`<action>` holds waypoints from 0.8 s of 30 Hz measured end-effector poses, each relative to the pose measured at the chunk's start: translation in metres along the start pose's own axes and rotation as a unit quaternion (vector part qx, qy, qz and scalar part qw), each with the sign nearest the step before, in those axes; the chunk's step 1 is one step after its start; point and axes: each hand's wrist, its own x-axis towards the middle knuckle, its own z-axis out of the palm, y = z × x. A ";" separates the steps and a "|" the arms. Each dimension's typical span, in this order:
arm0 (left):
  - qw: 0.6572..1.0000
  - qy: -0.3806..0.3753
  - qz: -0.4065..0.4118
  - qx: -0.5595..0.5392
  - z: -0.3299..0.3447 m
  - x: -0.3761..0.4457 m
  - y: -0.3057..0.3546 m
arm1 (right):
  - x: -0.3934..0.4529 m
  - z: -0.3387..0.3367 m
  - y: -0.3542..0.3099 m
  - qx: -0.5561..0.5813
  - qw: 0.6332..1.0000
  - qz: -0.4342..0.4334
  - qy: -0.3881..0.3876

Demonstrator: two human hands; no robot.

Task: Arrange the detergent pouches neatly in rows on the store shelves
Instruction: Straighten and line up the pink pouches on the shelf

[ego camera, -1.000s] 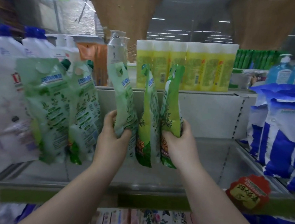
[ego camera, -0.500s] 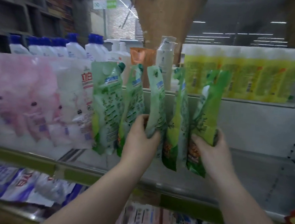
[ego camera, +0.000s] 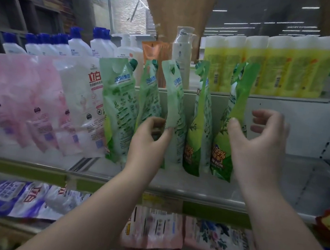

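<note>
Both hands are up at the shelf (ego camera: pixel 173 184). Left hand (ego camera: pixel 147 141) pinches a pale green pouch (ego camera: pixel 173 113) standing in the row. Right hand (ego camera: pixel 260 148) is wide open, thumb touching a bright green pouch (ego camera: pixel 228 136), holding nothing.

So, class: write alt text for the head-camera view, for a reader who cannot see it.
A person's left hand pinches a pale green detergent pouch standing on a store shelf, while the right hand opens beside a bright green pouch. Pink pouches stand to the left.
</note>
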 end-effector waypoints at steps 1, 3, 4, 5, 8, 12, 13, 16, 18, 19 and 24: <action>1.000 -0.001 0.006 0.003 -0.004 -0.001 0.001 | -0.002 0.000 -0.007 0.019 1.000 -0.015 0.007; 0.999 0.009 0.026 0.022 -0.014 -0.003 0.005 | -0.008 0.001 -0.023 0.075 0.997 -0.022 -0.008; 0.999 0.016 0.038 0.028 -0.020 -0.004 0.006 | -0.012 0.004 -0.030 0.098 0.995 -0.025 -0.021; 0.998 0.021 0.049 0.029 -0.025 -0.005 0.007 | -0.016 0.008 -0.037 0.112 0.993 -0.030 -0.038; 0.997 0.019 0.067 0.031 -0.046 -0.006 0.007 | -0.033 0.029 -0.053 0.129 0.985 -0.033 -0.109; 0.997 0.018 0.065 0.036 -0.085 -0.007 -0.001 | -0.064 0.065 -0.069 0.161 0.961 -0.005 -0.224; 0.997 0.019 0.060 0.038 -0.097 -0.008 -0.005 | -0.073 0.075 -0.074 0.168 0.955 0.005 -0.246; 0.999 0.016 0.036 0.026 -0.136 -0.011 -0.019 | -0.103 0.107 -0.087 0.188 0.936 0.029 -0.296; 0.999 0.017 0.027 -0.001 -0.165 -0.018 -0.030 | -0.127 0.130 -0.098 0.192 0.924 0.038 -0.329; 1.000 0.017 0.025 -0.009 -0.180 -0.022 -0.036 | -0.140 0.142 -0.104 0.195 0.917 0.043 -0.344; 0.999 0.009 0.001 -0.033 -0.264 -0.043 -0.072 | -0.209 0.201 -0.143 0.239 0.880 0.075 -0.403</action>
